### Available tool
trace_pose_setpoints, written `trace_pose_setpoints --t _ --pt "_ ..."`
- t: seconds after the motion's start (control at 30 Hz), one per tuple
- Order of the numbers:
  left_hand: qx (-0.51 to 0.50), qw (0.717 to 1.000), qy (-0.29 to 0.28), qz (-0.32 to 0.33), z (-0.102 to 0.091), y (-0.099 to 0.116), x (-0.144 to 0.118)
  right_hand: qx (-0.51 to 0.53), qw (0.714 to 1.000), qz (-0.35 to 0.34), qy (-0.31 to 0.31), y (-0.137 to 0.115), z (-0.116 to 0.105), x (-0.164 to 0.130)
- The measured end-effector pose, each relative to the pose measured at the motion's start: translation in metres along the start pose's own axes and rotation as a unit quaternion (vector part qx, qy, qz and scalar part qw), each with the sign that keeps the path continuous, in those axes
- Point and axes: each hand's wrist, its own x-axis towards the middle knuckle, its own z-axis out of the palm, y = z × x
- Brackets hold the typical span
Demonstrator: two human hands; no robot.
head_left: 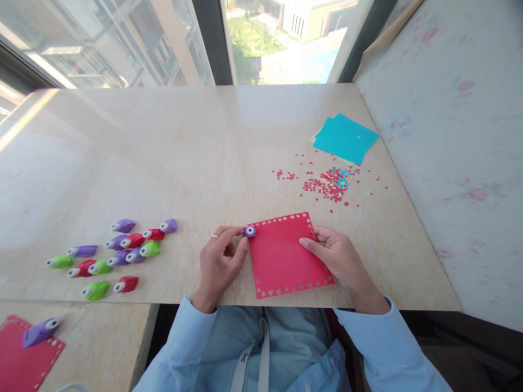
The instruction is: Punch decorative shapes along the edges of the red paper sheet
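Pinching a small purple punch [249,231] at the red paper's [288,255] ten o'clock corner, the left hand [218,267] grips it closed; the right hand [337,258] lies open, flattening the three o'clock edge. The sheet looks light and floppy, best held by its edges.

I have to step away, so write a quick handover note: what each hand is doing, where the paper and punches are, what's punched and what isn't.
Left hand: pinching the purple punch on the top-left corner of the red sheet.
Right hand: flat on the sheet's right edge, steadying it.
Done: heart holes along top and bottom edges.
Left: left edge looks unpunched; right edge is partly hidden.
Spare punches lie to the left, teal sheets and confetti to the upper right.
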Motion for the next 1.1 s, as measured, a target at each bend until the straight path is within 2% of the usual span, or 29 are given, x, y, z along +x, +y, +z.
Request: trace_pose_setpoints --t 0.43,0.57,0.63,0.67,0.73,0.8,0.87,0.97,1.1 --pt "-0.01 1.0 -0.002 -0.013 0.001 0.001 0.001 -0.01 1.0 0.004 -0.008 0.0 0.0 0.0" --pt "-0.084 0.993 0.046 -0.071 -0.001 0.002 0.003 -0.012 1.0 0.001 -0.005 0.0 0.0 0.0" --pt "-0.126 0.984 0.038 -0.123 -0.008 0.003 0.008 -0.01 1.0 0.0 -0.008 0.0 0.0 0.0" --pt "-0.137 0.978 0.006 -0.157 -0.013 0.005 0.012 -0.01 1.0 -0.001 -0.009 0.0 0.0 0.0" --pt "-0.142 0.956 -0.11 -0.231 -0.025 0.009 0.023 -0.013 1.0 -0.003 -0.01 0.001 0.0 0.001" --pt "-0.131 0.915 -0.245 -0.291 -0.036 0.014 0.036 -0.021 1.0 -0.006 -0.01 0.001 0.0 0.001" --pt "-0.114 0.879 -0.335 -0.321 -0.045 0.017 0.048 -0.028 1.0 -0.011 -0.009 0.001 0.0 0.001" --pt "-0.096 0.847 -0.4 -0.338 -0.048 0.02 0.065 -0.028 0.999 -0.02 -0.009 0.001 0.0 0.001" --pt "-0.098 0.823 -0.427 -0.362 -0.043 0.017 0.08 -0.02 0.999 -0.028 -0.011 0.001 0.0 0.001"
